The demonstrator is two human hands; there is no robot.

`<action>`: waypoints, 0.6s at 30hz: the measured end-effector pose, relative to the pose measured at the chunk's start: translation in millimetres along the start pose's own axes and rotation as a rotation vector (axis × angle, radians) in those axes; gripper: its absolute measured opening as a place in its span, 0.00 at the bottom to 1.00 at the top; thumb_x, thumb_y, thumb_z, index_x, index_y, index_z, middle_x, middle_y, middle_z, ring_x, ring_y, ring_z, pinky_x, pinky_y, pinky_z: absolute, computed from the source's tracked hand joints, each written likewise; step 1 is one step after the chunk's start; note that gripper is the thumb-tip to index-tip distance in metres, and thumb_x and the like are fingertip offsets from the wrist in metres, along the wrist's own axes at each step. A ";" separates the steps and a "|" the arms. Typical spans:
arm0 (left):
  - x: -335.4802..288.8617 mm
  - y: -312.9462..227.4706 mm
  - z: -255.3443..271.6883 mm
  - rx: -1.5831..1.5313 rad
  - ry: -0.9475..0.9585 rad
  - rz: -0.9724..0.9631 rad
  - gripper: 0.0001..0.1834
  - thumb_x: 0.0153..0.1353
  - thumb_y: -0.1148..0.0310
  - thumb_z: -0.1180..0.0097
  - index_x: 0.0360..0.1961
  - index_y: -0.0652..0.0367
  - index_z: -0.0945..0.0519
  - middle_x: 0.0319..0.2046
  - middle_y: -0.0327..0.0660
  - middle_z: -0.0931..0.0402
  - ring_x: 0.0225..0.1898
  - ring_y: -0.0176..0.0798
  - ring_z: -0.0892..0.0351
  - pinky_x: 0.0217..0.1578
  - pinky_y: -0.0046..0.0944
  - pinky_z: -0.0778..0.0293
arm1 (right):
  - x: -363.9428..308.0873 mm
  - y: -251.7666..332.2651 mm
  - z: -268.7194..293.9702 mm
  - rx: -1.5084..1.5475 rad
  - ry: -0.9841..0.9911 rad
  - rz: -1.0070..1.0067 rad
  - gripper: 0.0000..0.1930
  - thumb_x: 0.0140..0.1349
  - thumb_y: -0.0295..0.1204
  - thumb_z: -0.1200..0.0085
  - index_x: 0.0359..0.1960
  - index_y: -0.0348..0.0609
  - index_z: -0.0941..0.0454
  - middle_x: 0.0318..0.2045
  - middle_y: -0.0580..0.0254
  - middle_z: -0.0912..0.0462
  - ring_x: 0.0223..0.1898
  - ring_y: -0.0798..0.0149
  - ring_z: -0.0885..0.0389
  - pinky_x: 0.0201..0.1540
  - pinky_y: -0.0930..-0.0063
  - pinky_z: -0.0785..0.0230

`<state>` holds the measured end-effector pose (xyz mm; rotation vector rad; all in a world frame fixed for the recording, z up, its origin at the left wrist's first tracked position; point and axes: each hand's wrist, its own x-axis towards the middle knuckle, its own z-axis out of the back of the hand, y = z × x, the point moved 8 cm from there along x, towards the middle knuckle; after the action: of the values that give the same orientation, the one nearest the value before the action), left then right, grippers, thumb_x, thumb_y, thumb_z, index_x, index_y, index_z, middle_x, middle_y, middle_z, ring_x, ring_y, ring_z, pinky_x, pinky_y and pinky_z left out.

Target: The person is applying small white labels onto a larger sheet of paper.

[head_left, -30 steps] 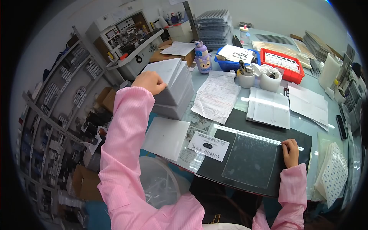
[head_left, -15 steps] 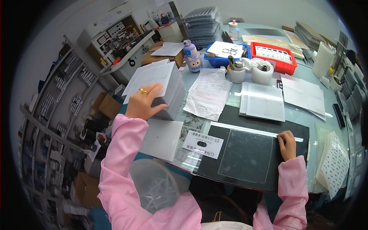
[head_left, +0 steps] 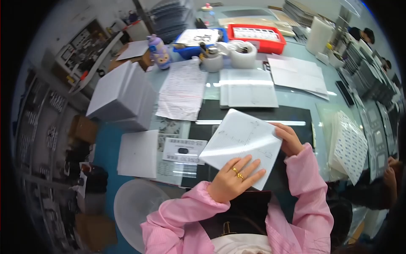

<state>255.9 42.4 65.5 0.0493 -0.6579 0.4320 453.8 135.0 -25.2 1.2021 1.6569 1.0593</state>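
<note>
A white rectangular sheet (head_left: 237, 131) with faint markings lies at a slant over the black mat (head_left: 294, 112). My right hand (head_left: 289, 139) grips its right edge with bent fingers. My left hand (head_left: 237, 178), with rings on it, rests on the sheet's near part, fingers spread flat and thumb hidden. Left of the sheet lies a white card (head_left: 184, 150) with a dark oval picture. Farther left is a plain white sheet (head_left: 138, 153), and behind it stands a tall stack of white sheets (head_left: 120, 93).
A crumpled printed paper (head_left: 182, 89) and a short pile of pale sheets (head_left: 248, 88) lie behind the mat. Beyond stand a purple bottle (head_left: 159, 53), a blue bin (head_left: 186, 51) and a red bin (head_left: 264, 44). A translucent bin (head_left: 137, 213) stands below the table's left edge.
My left hand has left the tall stack and moved right onto a white sheet now over the mat. My right hand has come to that sheet's right edge. The view has shifted.
</note>
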 end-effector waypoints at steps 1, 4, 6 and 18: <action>-8.8 -8.8 -17.7 -0.009 0.073 0.006 0.20 0.59 0.65 0.43 0.55 0.48 0.19 0.57 0.41 0.23 0.61 0.46 0.25 0.61 0.49 0.33 | 0.7 -2.6 6.8 -0.009 -0.014 -0.030 0.26 0.69 0.40 0.48 0.62 0.32 0.30 0.52 0.54 0.20 0.50 0.64 0.20 0.55 0.69 0.28; -14.3 -3.6 -22.6 -0.179 0.177 0.175 0.28 0.56 0.59 0.36 0.59 0.48 0.22 0.63 0.43 0.28 0.66 0.49 0.32 0.67 0.57 0.44 | 3.5 -11.1 22.9 -0.004 -0.063 -0.033 0.22 0.67 0.37 0.44 0.57 0.34 0.26 0.48 0.56 0.19 0.47 0.67 0.20 0.52 0.70 0.28; -25.8 27.1 4.9 -0.224 0.069 0.385 0.41 0.50 0.51 0.29 0.64 0.56 0.27 0.67 0.52 0.35 0.70 0.55 0.39 0.70 0.61 0.53 | -1.2 -9.9 28.8 -0.090 -0.114 -0.091 0.19 0.68 0.37 0.44 0.54 0.36 0.24 0.44 0.57 0.18 0.44 0.69 0.20 0.50 0.72 0.27; -123.5 63.1 -45.1 -1.444 -0.009 1.279 0.29 0.67 0.80 0.51 0.69 0.70 0.42 0.42 0.49 0.18 0.39 0.39 0.15 0.30 0.36 0.14 | -0.4 -18.0 19.5 -0.131 -0.097 -0.218 0.14 0.69 0.36 0.44 0.47 0.38 0.21 0.36 0.63 0.17 0.38 0.73 0.19 0.45 0.78 0.26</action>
<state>169.4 61.9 -50.3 -1.8212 -0.8218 1.0642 466.9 134.3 -48.2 0.9490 1.5778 0.9430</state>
